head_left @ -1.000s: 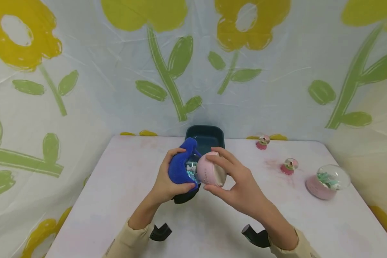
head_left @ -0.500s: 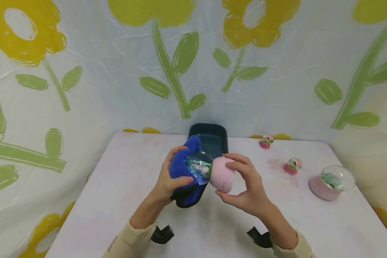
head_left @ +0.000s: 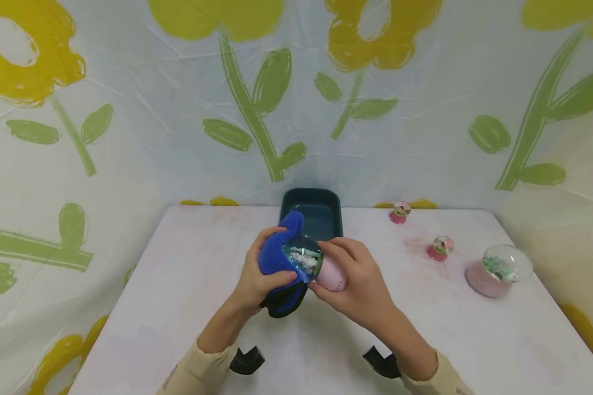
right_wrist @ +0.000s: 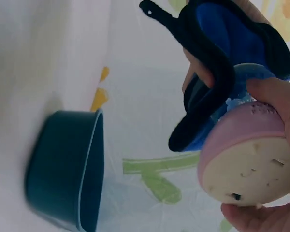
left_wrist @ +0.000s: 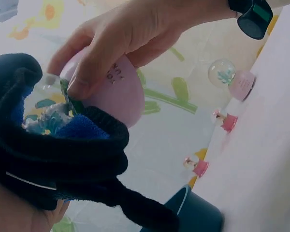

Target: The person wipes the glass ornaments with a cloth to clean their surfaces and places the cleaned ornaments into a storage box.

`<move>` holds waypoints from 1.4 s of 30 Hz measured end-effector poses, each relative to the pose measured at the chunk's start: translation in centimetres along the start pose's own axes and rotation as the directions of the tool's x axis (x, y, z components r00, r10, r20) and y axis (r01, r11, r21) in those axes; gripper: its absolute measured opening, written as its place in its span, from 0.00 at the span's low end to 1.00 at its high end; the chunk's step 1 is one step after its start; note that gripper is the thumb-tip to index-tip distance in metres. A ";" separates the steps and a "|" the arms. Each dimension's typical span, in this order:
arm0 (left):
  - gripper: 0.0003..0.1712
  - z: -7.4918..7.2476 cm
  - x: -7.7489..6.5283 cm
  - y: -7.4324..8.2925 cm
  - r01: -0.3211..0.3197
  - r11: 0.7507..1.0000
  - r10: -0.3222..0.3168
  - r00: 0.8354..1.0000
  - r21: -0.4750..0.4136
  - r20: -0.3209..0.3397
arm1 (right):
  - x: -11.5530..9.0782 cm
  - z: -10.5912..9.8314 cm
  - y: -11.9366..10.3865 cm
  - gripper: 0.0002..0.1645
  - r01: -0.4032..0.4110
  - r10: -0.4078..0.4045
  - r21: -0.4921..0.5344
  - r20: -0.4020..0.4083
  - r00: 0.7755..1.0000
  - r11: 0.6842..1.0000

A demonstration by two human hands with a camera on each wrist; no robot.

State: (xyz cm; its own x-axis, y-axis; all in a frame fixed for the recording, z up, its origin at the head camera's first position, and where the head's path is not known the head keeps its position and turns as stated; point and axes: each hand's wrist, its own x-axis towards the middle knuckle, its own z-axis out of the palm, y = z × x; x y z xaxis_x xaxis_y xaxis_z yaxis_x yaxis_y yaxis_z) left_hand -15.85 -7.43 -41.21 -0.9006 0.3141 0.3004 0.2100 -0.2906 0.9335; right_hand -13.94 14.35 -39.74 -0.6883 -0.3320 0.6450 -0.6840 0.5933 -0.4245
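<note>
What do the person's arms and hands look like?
The left hand and right hand wear no gloves. The sleeves are beige, the left one bearing a tiny dark marking, unreadable here. Black angled pieces jut out near their ends.

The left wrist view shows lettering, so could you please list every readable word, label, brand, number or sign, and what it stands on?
"UN": seemingly part of a word, on the pink base of the held snow globe.
"YO": likewise, same base; neighbouring letters unclear.
Standing snow globe: any lettering is too small to read.
Nothing else is readable.
</note>
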 end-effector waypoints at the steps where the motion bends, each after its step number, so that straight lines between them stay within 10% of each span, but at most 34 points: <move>1: 0.43 0.0 -0.1 -0.1 0.000 1.000 0.000 1.000 0.008 0.004 | 0.0 0.1 -0.1 0.47 0.002 -0.001 -0.046 0.009 1.000 0.999; 11: 0.42 0.5 -0.2 -1.1 0.038 0.997 -0.043 0.997 0.072 0.066 | 0.1 0.8 0.3 0.53 0.112 -0.089 -0.315 0.085 0.992 0.943; 31: 0.43 -1.4 0.6 -2.5 0.072 0.987 -0.073 0.997 0.140 0.003 | 0.1 -0.6 1.9 0.54 -0.111 0.115 0.083 -0.043 0.992 0.990; 37: 0.42 -1.8 -1.0 -2.9 0.130 0.990 -0.130 0.991 0.052 -0.004 | -0.6 -0.8 0.8 0.51 -0.314 0.328 0.455 0.052 0.943 0.833; 42: 0.39 -1.6 0.3 -3.0 0.114 0.990 -0.107 0.990 -0.078 0.087 | -0.2 -1.2 1.3 0.50 -0.305 0.325 0.599 0.077 0.943 0.740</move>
State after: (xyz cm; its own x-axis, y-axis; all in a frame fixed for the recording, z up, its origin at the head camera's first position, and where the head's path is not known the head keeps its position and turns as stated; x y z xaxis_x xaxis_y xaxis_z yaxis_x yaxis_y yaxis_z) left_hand -17.31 -7.92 -44.20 -0.8815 0.4206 0.2145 0.0756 -0.3226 0.9435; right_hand -14.43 16.07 -39.61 -0.8898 -0.1769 0.4207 -0.4416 0.1007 -0.8916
